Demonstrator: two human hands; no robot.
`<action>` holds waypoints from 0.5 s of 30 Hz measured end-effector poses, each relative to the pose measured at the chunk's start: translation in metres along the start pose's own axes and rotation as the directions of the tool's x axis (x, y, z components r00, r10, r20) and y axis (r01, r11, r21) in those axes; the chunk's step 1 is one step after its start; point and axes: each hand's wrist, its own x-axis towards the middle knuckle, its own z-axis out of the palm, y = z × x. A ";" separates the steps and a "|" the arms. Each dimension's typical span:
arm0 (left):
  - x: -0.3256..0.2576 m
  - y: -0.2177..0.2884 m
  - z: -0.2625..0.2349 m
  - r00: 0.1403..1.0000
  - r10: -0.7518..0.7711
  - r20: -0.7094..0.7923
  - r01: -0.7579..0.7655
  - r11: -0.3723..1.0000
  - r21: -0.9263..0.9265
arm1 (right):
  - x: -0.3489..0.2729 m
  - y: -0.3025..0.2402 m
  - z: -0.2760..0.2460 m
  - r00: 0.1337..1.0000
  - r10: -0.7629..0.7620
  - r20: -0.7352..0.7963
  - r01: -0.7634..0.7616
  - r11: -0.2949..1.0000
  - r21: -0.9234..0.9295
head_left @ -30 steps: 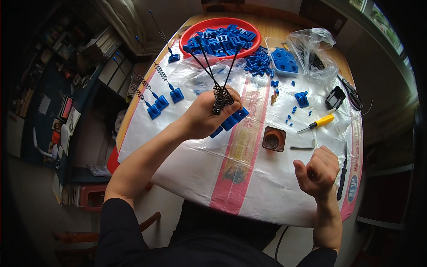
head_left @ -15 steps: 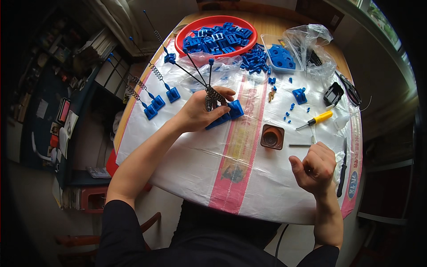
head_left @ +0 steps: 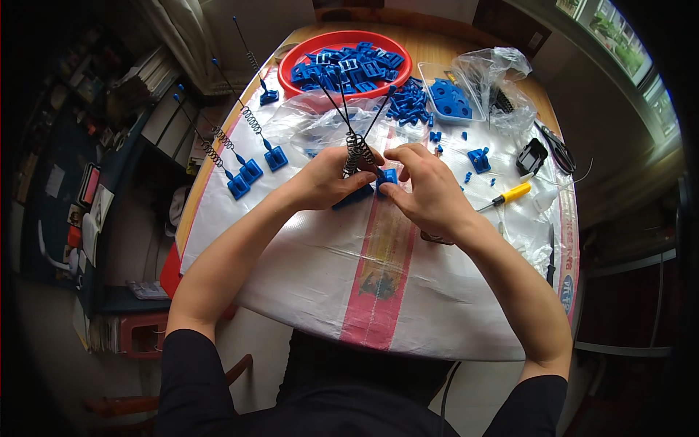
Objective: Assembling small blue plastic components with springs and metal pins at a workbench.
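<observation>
My left hand (head_left: 328,178) is closed around several black coil springs (head_left: 356,154) with thin black rods that fan upward. At their lower ends are square blue plastic bases, one showing below my fingers. My right hand (head_left: 435,188) is at the rightmost blue base (head_left: 388,178), its thumb and fingers bent around it from the right. The exact contact of the fingertips is partly hidden. To the left, similar spring-and-rod pieces stand on blue bases (head_left: 275,158).
A red round tray (head_left: 405,71) of blue parts is at the back, beside loose blue pegs (head_left: 409,104) and a clear tub (head_left: 477,117). On the right lie a yellow-handled screwdriver (head_left: 515,192), black scissors (head_left: 559,151) and a black holder (head_left: 532,156). A small brown pot is mostly hidden by my right forearm.
My right hand has come from the right side of the table leftward and forward to the blue base by my left hand. My left hand keeps its hold on the springs.
</observation>
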 end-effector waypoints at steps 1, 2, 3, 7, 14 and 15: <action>-0.001 -0.002 -0.002 1.000 0.014 -0.001 -0.014 0.999 0.036 | 0.009 0.006 0.014 0.999 0.035 0.034 -0.035 0.999 0.028; -0.002 -0.004 -0.003 1.000 0.029 -0.001 -0.029 0.997 0.068 | 0.015 0.009 0.021 0.995 0.070 0.070 -0.074 0.996 0.051; -0.004 -0.002 -0.003 0.999 0.042 -0.001 -0.042 0.994 0.098 | 0.016 0.012 0.022 0.997 0.068 0.044 -0.070 0.997 0.044; -0.012 -0.012 -0.006 0.999 0.002 -0.043 0.000 0.999 0.049 | 0.013 0.020 0.007 0.995 0.097 0.001 -0.097 0.995 0.033; -0.007 -0.016 -0.014 0.996 -0.076 -0.037 0.079 0.995 0.063 | -0.004 0.026 -0.021 0.979 0.201 -0.032 -0.196 0.973 0.124; -0.006 -0.017 -0.014 0.998 -0.063 -0.005 0.063 0.994 0.084 | -0.004 0.030 -0.026 0.976 0.213 -0.053 -0.205 0.970 0.133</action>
